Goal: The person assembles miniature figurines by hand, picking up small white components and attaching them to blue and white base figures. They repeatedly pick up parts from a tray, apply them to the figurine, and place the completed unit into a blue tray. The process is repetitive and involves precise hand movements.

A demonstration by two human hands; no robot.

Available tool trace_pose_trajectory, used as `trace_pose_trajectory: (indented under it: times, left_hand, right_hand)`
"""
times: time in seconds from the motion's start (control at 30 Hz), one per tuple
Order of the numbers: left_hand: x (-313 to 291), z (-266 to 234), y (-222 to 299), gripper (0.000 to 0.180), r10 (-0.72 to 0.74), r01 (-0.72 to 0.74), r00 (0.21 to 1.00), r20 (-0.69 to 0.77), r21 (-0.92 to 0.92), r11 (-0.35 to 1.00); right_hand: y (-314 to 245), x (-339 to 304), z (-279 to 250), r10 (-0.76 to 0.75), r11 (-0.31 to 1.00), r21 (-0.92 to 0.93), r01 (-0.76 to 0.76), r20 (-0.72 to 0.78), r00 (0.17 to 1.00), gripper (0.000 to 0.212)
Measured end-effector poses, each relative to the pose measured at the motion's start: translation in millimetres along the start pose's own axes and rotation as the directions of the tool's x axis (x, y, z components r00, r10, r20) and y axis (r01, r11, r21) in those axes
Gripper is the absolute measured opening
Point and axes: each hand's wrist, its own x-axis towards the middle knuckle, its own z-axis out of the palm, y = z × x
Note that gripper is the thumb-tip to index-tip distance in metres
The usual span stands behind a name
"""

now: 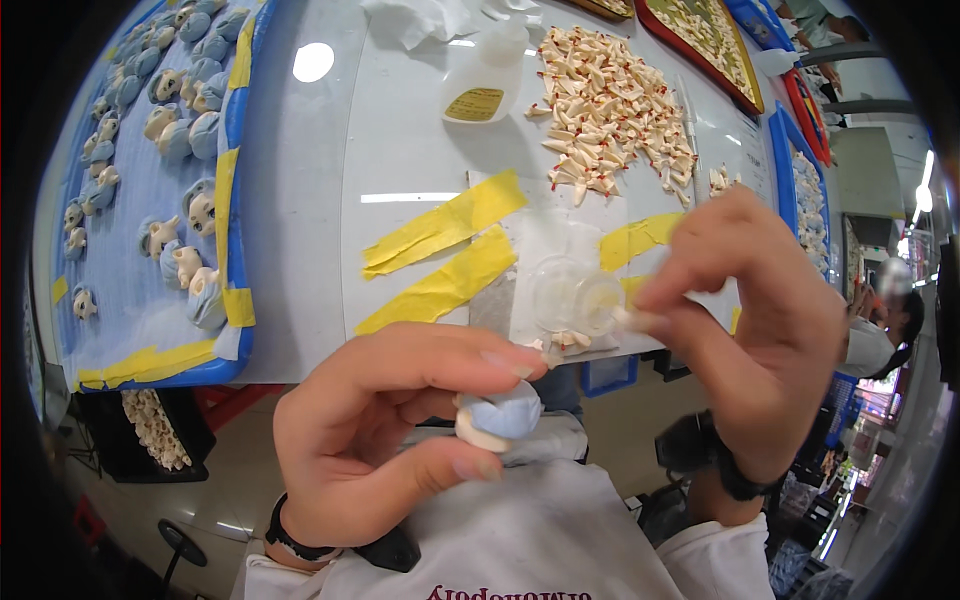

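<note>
My left hand (365, 430) grips a small doll head (500, 416) with light-blue hair and a cream underside, between thumb and fingers in front of the table edge. Over to the right, my right hand (755, 300) is closed in a pinch beside a small clear plastic cup (588, 302) with something pale in it. A blurred pale bit shows at those fingertips, too small to name. Several small cream pieces (568, 340) lie at the table edge below the cup.
A blue tray (232, 240) of blue-haired doll heads fills the left side. Behind the cup lie a heap of cream, red-tipped parts (610, 110) and a translucent bottle (485, 80). Yellow tape strips (440, 235) cross the table. More filled trays (715, 45) stand at the far right.
</note>
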Motion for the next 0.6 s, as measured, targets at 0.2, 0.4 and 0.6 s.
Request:
trace_pose_trajectory:
  times: [0.2,0.4,0.6]
  left_hand:
    - [0.7,-7.2,-6.6,0.041,0.111,-0.137,0.982,0.155,0.174,0.975]
    - [1.8,-3.5,-0.8,0.037,0.142,-0.223,0.957,0.254,0.325,0.919]
    - [2.6,2.4,4.5,0.032,0.257,-0.37,0.925,0.279,0.515,0.773]
  right_hand:
    - [-10.5,-33.6,13.3,-0.01,0.92,0.39,0.026,-0.044,0.999,0.021]
    - [-10.3,-48.0,38.0,0.021,0.819,0.573,0.039,-0.097,0.995,0.018]
    - [-15.7,-46.6,34.8,0.003,0.873,0.488,0.017,-0.039,0.999,0.017]
